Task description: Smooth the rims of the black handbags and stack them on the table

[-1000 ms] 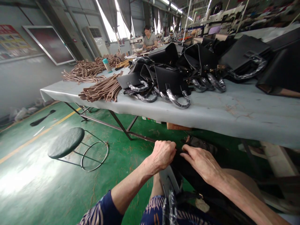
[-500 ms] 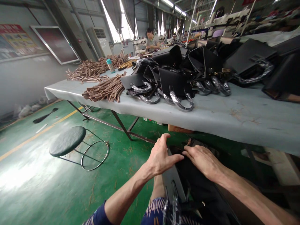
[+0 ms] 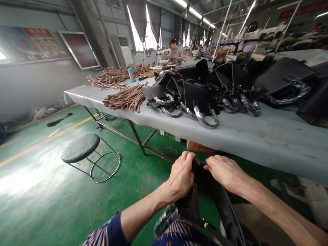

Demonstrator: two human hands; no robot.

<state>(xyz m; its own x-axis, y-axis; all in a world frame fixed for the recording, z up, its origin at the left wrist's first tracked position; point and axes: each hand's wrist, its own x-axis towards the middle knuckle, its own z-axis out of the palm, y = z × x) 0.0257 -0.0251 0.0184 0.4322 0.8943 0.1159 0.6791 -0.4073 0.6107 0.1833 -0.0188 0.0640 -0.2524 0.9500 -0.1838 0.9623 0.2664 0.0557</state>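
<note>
A black bag (image 3: 221, 196) is held over my lap, below the front edge of the table. My left hand (image 3: 181, 174) is closed on the bag's upper left edge, its thumb folded against the fingers. Across a short gap, my right hand (image 3: 225, 171) pinches the same dark edge from the right. A plastic-wrapped handle (image 3: 166, 218) hangs at the lower left of the bag, over my patterned clothing. Small gold-coloured hardware shows near the bag's lower part. The inside of the bag is too dark to make out.
A grey-covered table (image 3: 246, 136) carries black bags (image 3: 196, 94) with wrapped handles, brown strips (image 3: 125, 97) and a turquoise-topped bottle (image 3: 131, 74). A round stool (image 3: 80, 148) stands on the left floor. Beneath the table is a cardboard box (image 3: 200, 147). A person (image 3: 176, 52) sits far back.
My left hand has gone from spread fingers to a grip on the bag's edge. The bag has turned and its wrapped handle has shifted left. The view has swung slightly left.
</note>
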